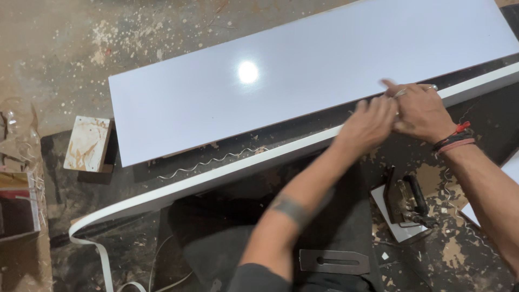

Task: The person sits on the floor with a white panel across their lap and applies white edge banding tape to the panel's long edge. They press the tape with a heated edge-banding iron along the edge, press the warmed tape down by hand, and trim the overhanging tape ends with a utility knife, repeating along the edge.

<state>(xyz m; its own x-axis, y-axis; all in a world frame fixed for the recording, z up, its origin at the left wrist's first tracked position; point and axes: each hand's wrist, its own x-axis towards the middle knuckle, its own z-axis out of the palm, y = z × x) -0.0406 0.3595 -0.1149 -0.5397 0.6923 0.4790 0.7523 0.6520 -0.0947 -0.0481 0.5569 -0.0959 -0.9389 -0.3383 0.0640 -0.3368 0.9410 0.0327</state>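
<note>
Both hands meet at the near long edge of the white panel [303, 70], left hand [367, 127] and right hand [419, 111] pinching the white edge strip [216, 176], which trails leftward along that edge.

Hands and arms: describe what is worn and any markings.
Both forearms are bare, with no sleeves. The left hand is motion-blurred; its forearm bears a dark band marking. The right hand has a ring, and red and black wristbands.

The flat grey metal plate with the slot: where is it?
The flat grey metal plate lies at bottom centre, beside the left forearm, left of the black-handled tool.
</note>
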